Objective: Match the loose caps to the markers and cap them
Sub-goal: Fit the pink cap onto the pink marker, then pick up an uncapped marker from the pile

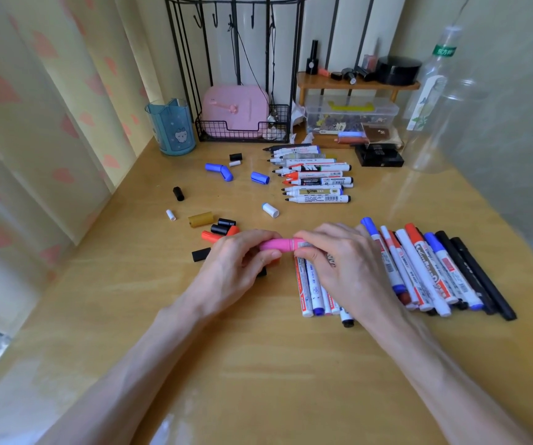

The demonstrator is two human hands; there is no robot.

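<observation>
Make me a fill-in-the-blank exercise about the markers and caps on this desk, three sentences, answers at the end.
1. The cap that the left hand holds is ____ in colour.
2. The uncapped markers in the far row point their tips to the person's ____.
3. The right hand grips a marker over a pile of markers that are already ____.
Missing words: pink; left; capped.

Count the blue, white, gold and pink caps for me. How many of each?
Blue caps: 3
White caps: 3
Gold cap: 1
Pink cap, held by the left hand against the marker in the right hand: 1
Total: 8
</observation>
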